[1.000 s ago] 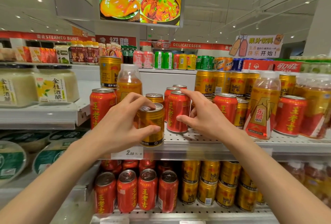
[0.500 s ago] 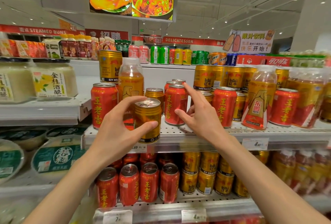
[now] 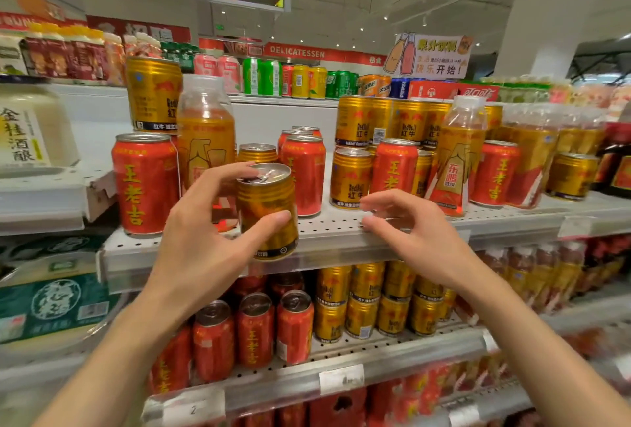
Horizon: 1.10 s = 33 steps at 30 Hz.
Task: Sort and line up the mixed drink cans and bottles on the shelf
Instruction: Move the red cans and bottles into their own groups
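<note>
My left hand (image 3: pixel 201 235) grips a short gold can (image 3: pixel 267 211) and holds it in front of the white perforated shelf (image 3: pixel 341 232). My right hand (image 3: pixel 409 232) hovers empty over the shelf's front edge, fingers loosely curled, a little below a gold can (image 3: pixel 350 178). Red cans (image 3: pixel 145 184) (image 3: pixel 304 174) (image 3: pixel 394 167), gold cans and orange drink bottles (image 3: pixel 205 139) (image 3: pixel 457 156) stand mixed on the shelf.
A stack of gold cans (image 3: pixel 386 121) stands at the back of the shelf. The shelf below holds rows of red cans (image 3: pixel 254 331) and gold cans (image 3: pixel 362 307). White tubs (image 3: pixel 30 126) sit on the left unit.
My right hand has let go of the red can and drawn back to the right, toward the shelf edge. My left hand still holds the gold can. The camera has moved closer.
</note>
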Each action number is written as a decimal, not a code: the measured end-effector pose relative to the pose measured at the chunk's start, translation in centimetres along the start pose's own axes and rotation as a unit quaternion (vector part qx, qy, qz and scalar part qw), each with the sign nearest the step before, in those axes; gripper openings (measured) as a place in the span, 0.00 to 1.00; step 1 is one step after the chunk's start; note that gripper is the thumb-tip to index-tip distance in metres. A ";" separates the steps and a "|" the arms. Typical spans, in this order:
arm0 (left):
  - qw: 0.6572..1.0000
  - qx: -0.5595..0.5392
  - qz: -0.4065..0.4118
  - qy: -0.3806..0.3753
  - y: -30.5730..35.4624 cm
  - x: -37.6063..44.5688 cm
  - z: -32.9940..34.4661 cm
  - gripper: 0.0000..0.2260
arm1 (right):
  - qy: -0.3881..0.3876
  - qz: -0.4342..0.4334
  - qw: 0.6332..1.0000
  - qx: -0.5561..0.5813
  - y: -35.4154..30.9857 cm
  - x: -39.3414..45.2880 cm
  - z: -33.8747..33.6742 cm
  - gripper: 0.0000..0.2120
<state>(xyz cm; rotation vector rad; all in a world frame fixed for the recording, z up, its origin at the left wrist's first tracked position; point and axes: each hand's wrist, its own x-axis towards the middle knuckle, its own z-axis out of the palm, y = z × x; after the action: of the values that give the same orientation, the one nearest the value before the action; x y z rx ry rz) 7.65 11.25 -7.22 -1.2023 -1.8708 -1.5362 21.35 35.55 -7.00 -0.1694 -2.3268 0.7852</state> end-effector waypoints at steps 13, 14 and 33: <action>1.000 0.006 -0.004 -0.010 6.9 0.9 14.7 0.23 | 0.034 -0.039 0.964 -0.262 17.0 -1.9 -14.5 0.13; 1.000 0.009 -0.005 -0.009 7.3 1.0 15.7 0.23 | 0.029 -0.046 0.965 -0.255 17.7 -1.8 -14.7 0.13; 0.960 0.275 0.040 -0.014 9.4 4.8 25.1 0.26 | 0.050 -0.128 0.973 -0.187 20.9 -1.1 -14.8 0.14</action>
<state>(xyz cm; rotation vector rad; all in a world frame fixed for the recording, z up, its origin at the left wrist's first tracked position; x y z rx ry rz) 17.62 36.59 -5.48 -1.0187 -2.0487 -0.8639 29.76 59.44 -10.88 -0.0668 -2.3197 0.2015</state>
